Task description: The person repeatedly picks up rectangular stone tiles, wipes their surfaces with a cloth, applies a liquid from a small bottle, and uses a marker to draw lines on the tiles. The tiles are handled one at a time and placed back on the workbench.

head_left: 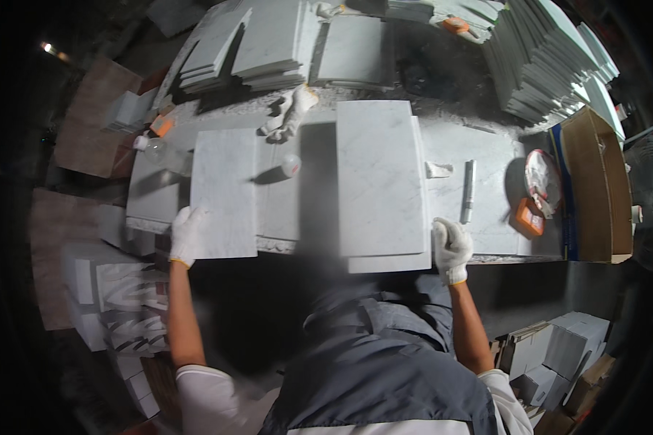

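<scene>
Both of my hands wear white knitted gloves with yellow cuffs. My left hand (pixel 186 235) grips the lower left edge of a pale grey-veined marble tile (pixel 225 188), which overhangs the bench's front edge. Beside the lower right edge of a small stack of similar marble tiles (pixel 381 177) is my right hand (pixel 452 250), its fingers curled in. Whatever those fingers may hold is hidden. Between the tile and the stack stands a small whitish bottle (pixel 291 166). A silver-grey marker-like stick (pixel 469 191) and a crumpled white scrap (pixel 439 170) lie right of the stack.
Tile stacks (pixel 268 43) line the back, with a tall leaning row (pixel 544 58) at far right. A cardboard box (pixel 595 188), a round dish (pixel 543 177) and an orange tool (pixel 530 217) sit right. A clear bottle (pixel 156 150) and crumpled gloves (pixel 289 114) lie left. White boxes (pixel 87 283) flank the bench.
</scene>
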Demonstrator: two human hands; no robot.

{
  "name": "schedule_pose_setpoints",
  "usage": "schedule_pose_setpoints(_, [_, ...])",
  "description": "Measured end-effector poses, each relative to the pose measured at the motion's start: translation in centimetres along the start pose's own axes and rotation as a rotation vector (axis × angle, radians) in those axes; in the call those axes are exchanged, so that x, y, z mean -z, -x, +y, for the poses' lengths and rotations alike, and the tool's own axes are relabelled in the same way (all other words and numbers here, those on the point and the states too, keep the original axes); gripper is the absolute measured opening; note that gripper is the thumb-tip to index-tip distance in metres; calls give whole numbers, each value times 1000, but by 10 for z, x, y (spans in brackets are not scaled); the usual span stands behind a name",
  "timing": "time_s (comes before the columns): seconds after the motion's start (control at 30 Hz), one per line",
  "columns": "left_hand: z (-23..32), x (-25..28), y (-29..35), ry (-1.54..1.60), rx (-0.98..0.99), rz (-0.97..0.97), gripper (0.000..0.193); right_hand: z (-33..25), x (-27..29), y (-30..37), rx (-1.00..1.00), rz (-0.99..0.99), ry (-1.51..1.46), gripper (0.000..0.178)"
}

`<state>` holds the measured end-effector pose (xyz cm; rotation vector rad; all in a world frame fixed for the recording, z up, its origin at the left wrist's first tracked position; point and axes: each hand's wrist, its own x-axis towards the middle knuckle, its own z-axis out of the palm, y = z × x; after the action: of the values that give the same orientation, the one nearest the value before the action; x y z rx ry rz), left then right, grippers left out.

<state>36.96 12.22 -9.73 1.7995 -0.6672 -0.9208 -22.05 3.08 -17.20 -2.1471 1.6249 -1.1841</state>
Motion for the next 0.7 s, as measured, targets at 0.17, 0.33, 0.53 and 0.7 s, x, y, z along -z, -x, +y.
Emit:
schedule_pose_setpoints(0.17, [60,-3,10,-838,-224,317,43,1,0,2,3,20,76,17])
schedule_pose_setpoints(0.33, [108,-92,81,-544,-549,268,36,-3,2,-3,-66,-14,-49,14])
schedule_pose_setpoints(0.53, [62,-288,150,-841,-1334,-628,55,-1,11,-3,-105,-102,-53,14])
schedule_pose_setpoints(0.7, [83,-370,42,-1467,-1492,-507,81,1,13,-3,-67,-88,-88,14])
